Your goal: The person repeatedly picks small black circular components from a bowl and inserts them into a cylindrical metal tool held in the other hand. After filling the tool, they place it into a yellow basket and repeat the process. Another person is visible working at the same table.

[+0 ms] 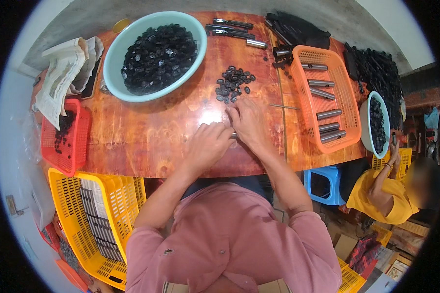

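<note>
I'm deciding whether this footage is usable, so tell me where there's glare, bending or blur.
Head view: white glare on the tabletop, just beyond the left hand; the table's near edge bows; black surrounds the round image; the co-worker's head, at far right, is heavily blurred.

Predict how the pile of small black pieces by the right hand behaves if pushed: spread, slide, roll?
The pile will probably spread, since its pieces lie loose with some gaps. Single pieces seem likelier to slide than roll: many look oval and flattened. They may be slippery, judging by their sheen.
</note>
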The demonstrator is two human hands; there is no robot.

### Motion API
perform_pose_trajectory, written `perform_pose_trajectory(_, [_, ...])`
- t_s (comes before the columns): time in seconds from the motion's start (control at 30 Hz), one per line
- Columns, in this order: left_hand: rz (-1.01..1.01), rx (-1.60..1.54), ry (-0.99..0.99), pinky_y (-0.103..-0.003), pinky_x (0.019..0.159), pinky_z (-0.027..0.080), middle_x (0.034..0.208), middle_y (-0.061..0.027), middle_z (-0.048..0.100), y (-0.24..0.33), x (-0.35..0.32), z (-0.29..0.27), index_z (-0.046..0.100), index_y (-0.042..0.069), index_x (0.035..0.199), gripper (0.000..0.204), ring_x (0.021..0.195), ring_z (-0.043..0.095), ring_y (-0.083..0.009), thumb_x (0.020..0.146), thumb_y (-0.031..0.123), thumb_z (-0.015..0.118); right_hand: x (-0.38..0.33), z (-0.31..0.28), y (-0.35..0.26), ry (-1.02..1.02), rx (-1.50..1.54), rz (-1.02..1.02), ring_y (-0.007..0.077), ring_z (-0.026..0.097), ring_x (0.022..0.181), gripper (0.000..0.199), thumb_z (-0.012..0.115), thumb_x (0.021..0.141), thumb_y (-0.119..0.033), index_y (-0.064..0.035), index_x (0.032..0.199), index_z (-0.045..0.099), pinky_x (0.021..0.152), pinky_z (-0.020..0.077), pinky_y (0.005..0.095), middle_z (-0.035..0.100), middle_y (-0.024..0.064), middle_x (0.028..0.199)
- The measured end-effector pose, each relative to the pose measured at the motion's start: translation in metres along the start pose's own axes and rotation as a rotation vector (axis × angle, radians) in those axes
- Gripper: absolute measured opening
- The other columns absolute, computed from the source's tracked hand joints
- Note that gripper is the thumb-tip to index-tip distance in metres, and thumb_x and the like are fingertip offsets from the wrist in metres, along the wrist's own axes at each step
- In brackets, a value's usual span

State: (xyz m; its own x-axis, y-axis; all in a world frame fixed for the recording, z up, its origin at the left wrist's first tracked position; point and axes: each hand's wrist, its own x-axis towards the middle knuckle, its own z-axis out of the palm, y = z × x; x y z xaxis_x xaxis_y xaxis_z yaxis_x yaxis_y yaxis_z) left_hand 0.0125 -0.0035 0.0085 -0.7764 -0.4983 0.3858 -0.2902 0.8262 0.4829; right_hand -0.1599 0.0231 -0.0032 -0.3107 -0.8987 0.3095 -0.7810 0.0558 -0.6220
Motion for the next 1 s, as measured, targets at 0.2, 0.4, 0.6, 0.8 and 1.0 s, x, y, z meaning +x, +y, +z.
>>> perform_pose_trajectory(0.2, [-0.053, -0.076, -0.015, -0.041, 0.080, 0.050, 0.093, -0.0062, 0.062, -0.008, 0.003, 0.001, 0.070, 0.009, 0.103, 0.031, 0.090, 0.062, -0.0269, 0.079, 0.024, 0.082, 0.003, 0.004, -0.003, 0.000, -0.104, 0.043, 0.0378, 0.063, 0.086, 0.017, 0.072, 0.087, -0.017, -0.0027, 0.083, 0.065, 0.078, 0.0474, 0.0498, 0.065, 0.0166, 0.085])
perform_pose_trajectory(0.4, [-0.131, -0.078, -0.063, -0.044, 0.074, 0.050, 0.089, -0.0105, 0.062, -0.001, 0.010, -0.003, 0.071, 0.008, 0.102, 0.029, 0.086, 0.062, -0.0320, 0.078, 0.019, 0.083, 0.001, 0.008, 0.000, 0.011, -0.111, 0.030, 0.0341, 0.062, 0.087, 0.015, 0.072, 0.087, -0.017, -0.0048, 0.084, 0.065, 0.076, 0.0439, 0.0461, 0.065, 0.0134, 0.087])
perform_pose_trajectory(0.6, [-0.107, -0.073, -0.052, -0.041, 0.075, 0.049, 0.089, -0.0052, 0.060, -0.006, 0.005, 0.007, 0.070, 0.012, 0.098, 0.025, 0.087, 0.062, -0.0270, 0.078, 0.021, 0.082, -0.003, 0.008, 0.003, 0.038, -0.011, 0.052, 0.0354, 0.060, 0.085, 0.020, 0.072, 0.089, -0.017, -0.0042, 0.080, 0.061, 0.076, 0.0416, 0.0460, 0.062, 0.0138, 0.082])
perform_pose_trajectory(0.8, [-0.111, -0.081, -0.026, -0.043, 0.072, 0.049, 0.089, -0.0097, 0.062, 0.001, 0.005, 0.003, 0.071, 0.009, 0.102, 0.030, 0.084, 0.062, -0.0324, 0.076, 0.012, 0.085, -0.009, 0.008, 0.003, 0.079, -0.001, -0.012, 0.0329, 0.058, 0.084, 0.011, 0.069, 0.087, -0.014, -0.0057, 0.086, 0.062, 0.075, 0.0395, 0.0457, 0.059, 0.0116, 0.082])
perform_pose_trajectory(1.0, [-0.090, -0.068, -0.056, -0.043, 0.073, 0.048, 0.088, -0.0101, 0.061, -0.002, 0.010, 0.000, 0.070, 0.007, 0.103, 0.029, 0.083, 0.062, -0.0329, 0.078, 0.011, 0.084, -0.004, 0.009, 0.003, 0.096, -0.052, 0.075, 0.0361, 0.058, 0.085, 0.018, 0.071, 0.090, -0.018, -0.0040, 0.085, 0.061, 0.078, 0.0412, 0.0468, 0.058, 0.0150, 0.089])
